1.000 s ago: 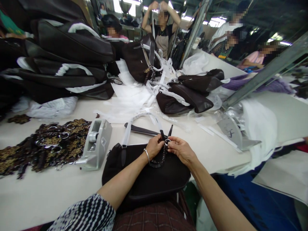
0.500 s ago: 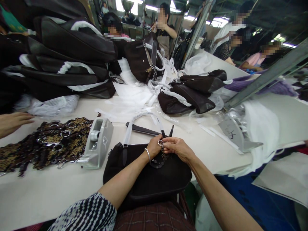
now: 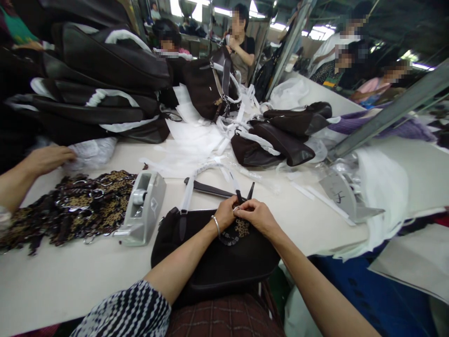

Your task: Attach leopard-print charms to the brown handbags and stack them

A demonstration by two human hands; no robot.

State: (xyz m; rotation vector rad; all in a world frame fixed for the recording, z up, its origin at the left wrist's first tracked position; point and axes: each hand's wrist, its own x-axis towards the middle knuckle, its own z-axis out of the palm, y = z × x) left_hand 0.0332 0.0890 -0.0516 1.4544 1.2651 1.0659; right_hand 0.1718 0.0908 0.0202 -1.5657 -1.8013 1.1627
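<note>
A dark brown handbag (image 3: 217, 267) lies on its side on the table in front of me, its handle (image 3: 189, 192) wrapped in white. My left hand (image 3: 226, 216), wearing a bangle, is closed at the right base of this handle. My right hand (image 3: 257, 216) pinches the metal ring of a bag charm (image 3: 242, 228), pressing it close to my left fingers. The charm's leopard-patterned piece hangs over the bag. Exactly how the ring meets the strap is hidden by my fingers. A dark loose strap (image 3: 210, 188) lies behind the hands.
Left of the bag stands a tape dispenser (image 3: 147, 206), beside a heap of leopard-patterned charms (image 3: 80, 201). Another person's hand (image 3: 49, 159) reaches over that heap. Stacked handbags (image 3: 108, 61), white paper (image 3: 192, 135) and more bags (image 3: 277, 135) lie behind. A metal post (image 3: 393, 107) slants at right.
My right fingers have moved the ring closer against my left hand, and the charm's patterned piece now shows below. The other person's hand at left has moved right and up.
</note>
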